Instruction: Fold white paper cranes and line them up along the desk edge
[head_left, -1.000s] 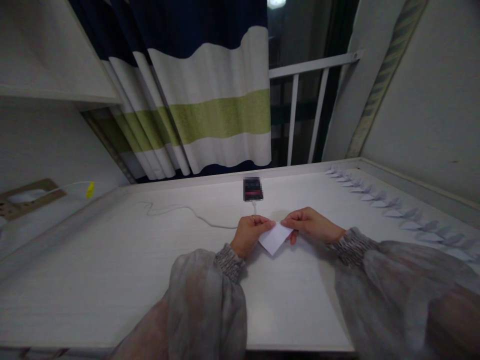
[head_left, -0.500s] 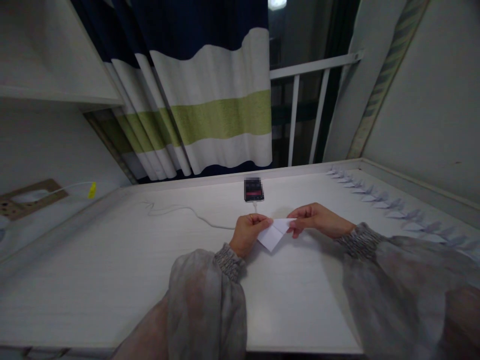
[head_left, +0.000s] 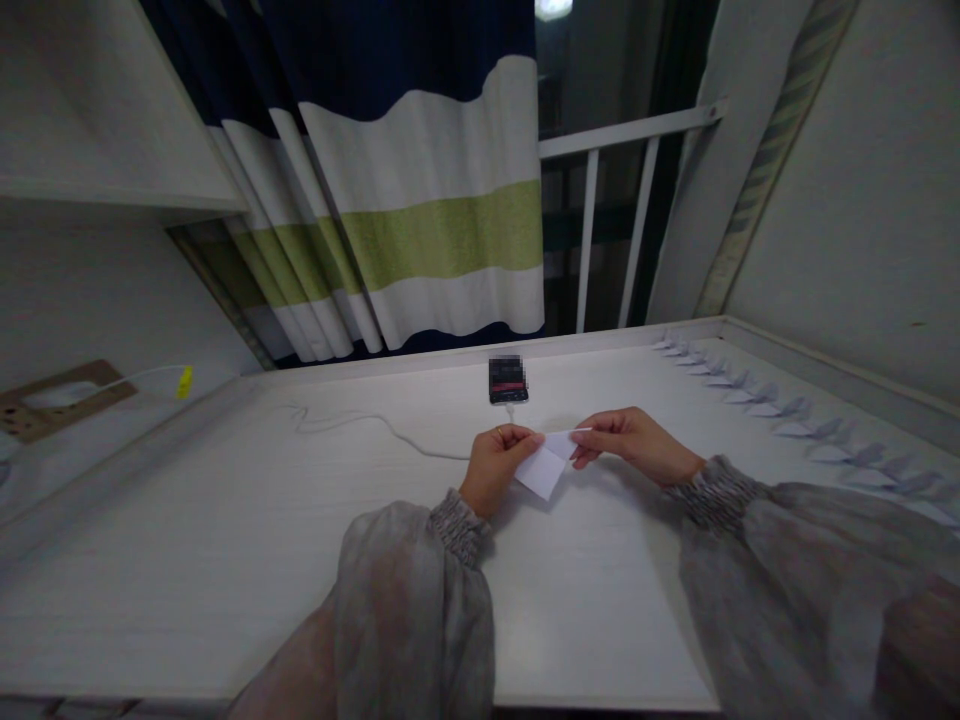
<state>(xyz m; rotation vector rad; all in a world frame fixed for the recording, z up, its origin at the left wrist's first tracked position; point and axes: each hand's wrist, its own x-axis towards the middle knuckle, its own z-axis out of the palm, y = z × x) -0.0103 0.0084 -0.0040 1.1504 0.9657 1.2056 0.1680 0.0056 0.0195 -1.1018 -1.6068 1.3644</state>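
Observation:
A small sheet of folded white paper point(head_left: 544, 472) is held between my two hands, over the white tabletop point(head_left: 585, 600). My left hand point(head_left: 495, 465) pinches its left corner, thumb on top. On the paper's upper right point, my right hand point(head_left: 634, 445) has its thumb and fingers closed. One corner of the paper hangs down towards me, and a crease runs near its middle. The fingers beneath the paper are partly hidden.
Just beyond my hands lies a phone point(head_left: 508, 380) with a white cable point(head_left: 409, 440) running left. Several folded white paper pieces point(head_left: 795, 428) stand in a row along the right edge. A striped curtain point(head_left: 442, 220) and a white railing point(head_left: 637, 133) are at the back.
My right hand has shifted slightly left along the paper with its thumb further over it. The paper's right flap looks narrower and more tilted. My left hand keeps its pinch.

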